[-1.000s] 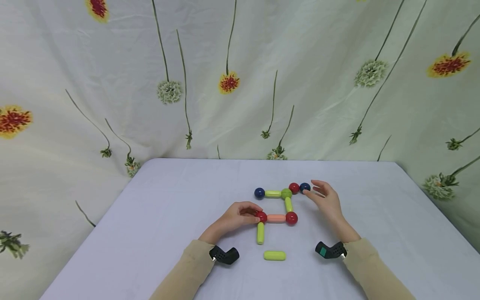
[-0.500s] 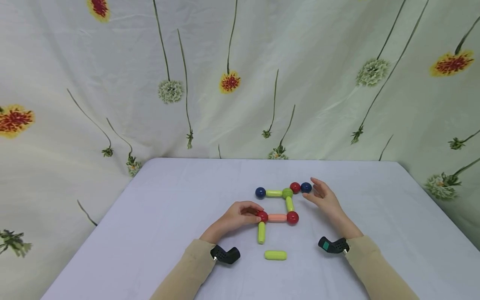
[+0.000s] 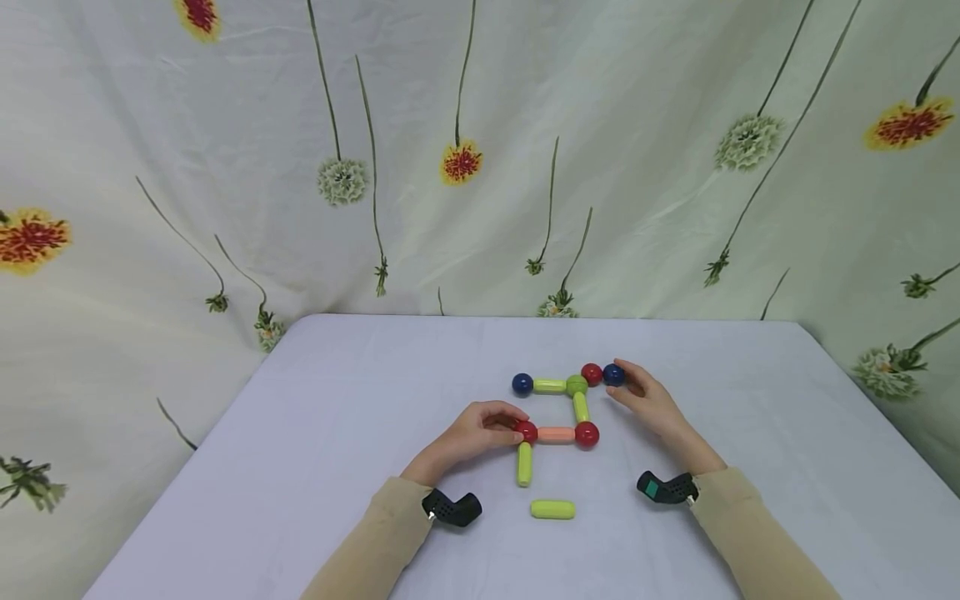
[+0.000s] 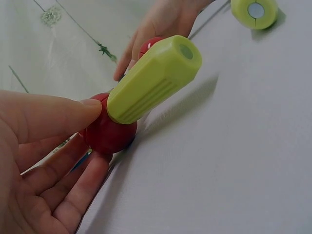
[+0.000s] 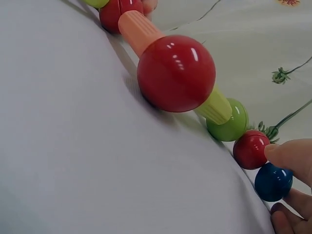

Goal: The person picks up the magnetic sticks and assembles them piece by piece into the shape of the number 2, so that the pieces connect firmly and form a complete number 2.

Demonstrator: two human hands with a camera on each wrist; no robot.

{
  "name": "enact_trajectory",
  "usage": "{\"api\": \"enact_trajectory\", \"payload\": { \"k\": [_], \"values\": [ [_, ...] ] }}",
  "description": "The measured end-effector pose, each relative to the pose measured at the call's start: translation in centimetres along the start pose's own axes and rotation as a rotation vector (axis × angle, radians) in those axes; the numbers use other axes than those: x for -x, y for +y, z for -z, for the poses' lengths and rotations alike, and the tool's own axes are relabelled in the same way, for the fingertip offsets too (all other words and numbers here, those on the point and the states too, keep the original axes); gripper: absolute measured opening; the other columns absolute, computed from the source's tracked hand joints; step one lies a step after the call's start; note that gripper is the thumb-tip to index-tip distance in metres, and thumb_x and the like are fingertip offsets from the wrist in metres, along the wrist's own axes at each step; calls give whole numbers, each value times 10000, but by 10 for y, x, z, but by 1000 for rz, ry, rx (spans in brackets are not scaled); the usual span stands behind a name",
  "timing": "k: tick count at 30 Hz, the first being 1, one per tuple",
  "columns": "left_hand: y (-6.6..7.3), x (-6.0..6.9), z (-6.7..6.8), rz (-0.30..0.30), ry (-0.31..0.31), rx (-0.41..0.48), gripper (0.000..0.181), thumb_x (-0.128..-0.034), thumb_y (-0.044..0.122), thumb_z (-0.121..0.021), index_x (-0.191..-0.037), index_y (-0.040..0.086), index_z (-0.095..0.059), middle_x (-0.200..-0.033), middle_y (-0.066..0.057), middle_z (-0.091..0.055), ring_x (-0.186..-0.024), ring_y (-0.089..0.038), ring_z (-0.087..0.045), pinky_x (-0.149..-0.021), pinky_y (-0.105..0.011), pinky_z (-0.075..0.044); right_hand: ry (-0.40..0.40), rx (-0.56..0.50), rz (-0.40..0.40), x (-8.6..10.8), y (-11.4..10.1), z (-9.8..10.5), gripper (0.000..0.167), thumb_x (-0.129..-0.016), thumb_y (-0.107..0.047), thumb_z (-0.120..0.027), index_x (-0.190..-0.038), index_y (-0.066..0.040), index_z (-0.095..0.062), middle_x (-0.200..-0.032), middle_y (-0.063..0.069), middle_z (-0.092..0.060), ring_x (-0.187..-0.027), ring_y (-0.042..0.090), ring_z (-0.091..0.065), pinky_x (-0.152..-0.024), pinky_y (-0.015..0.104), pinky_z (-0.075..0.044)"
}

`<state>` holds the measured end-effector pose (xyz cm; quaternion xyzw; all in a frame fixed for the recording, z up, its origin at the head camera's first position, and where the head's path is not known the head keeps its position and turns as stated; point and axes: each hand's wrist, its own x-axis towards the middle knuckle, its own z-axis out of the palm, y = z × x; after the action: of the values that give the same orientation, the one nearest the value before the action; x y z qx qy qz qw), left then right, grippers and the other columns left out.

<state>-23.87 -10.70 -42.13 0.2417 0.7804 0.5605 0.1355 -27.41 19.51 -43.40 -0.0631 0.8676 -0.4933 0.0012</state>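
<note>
My left hand pinches a red ball of a toy ball-and-rod figure, thumb on one side and fingers on the other. From that ball a lime rod points toward me. A salmon rod joins it to a second red ball. Beyond that, another lime rod leads to a green ball. A third red ball sits beside the green one, with a blue ball against it. My right hand has thumb and fingers around this blue ball.
One loose lime rod lies nearer to me on the white table. Off the green ball's left side runs a lime rod ending in another blue ball. A flowered cloth hangs behind the table.
My right thumb and fingers moved slightly off the blue ball, then came back around it. My left hand has kept its grip on the red ball. The figure looks unchanged.
</note>
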Motion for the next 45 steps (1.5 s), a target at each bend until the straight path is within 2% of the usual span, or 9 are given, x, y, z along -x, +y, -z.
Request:
{"api": "enact_trajectory", "payload": {
  "k": [3, 22, 35, 45],
  "values": [
    [14, 5, 0, 5, -2, -9, 286, -862, 42, -638, -1133, -46, -618, -1049, -142, -629, -936, -238, -600, -818, -215, -466, 18, 9, -3, 0, 0, -1, 593, -926, -224, -592, -1422, -18, -341, -1441, 254, -319, -1318, 397, -305, -1066, 469, -269],
    [17, 6, -1, -4, 0, -2, 289, -857, 32, -641, -1130, -57, -616, -1047, -173, -626, -935, -256, -597, -801, -196, -459, 155, -25, -14, 1, 4, -5, 360, -914, -134, -590, -1209, 15, -446, -1293, 255, -474, -1195, 369, -453, -1003, 454, -372],
    [16, 5, -1, 3, -6, 5, 294, -858, 36, -640, -1135, -61, -611, -1039, -144, -628, -927, -235, -595, -803, -206, -462, 161, 9, -29, 2, 6, -6, 474, -919, -164, -594, -1312, 40, -422, -1298, 250, -467, -1187, 369, -456, -1003, 450, -372],
    [16, 6, -1, 8, -4, 4, 290, -857, 31, -641, -1130, -62, -612, -1030, -140, -629, -913, -209, -597, -804, -209, -462, 168, 45, -44, 7, 4, -6, 490, -912, -201, -610, -1307, 40, -451, -1253, 251, -499, -1133, 362, -490, -971, 453, -403]
  ]
}}
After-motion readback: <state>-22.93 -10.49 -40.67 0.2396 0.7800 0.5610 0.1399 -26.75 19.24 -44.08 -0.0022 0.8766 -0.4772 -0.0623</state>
